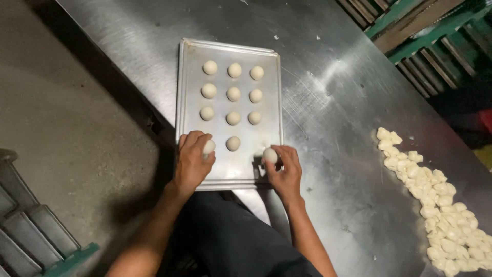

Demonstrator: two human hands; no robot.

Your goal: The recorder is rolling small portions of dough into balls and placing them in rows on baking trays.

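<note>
Nearest, on the tray's (187,77) front edge: left hand (191,163), fingers curled round a dough ball (209,146) at the tray's left side. Right hand (285,172) likewise, fingers pinching a second dough ball (270,155) at the tray's right side. Between them, one lone ball (233,143) resting on the metal. Beyond, three neat rows of three dough balls (233,94), evenly spaced. Underneath, a steel table (333,102); off to the right, well apart, a heap of cut dough pieces (435,200).
</note>
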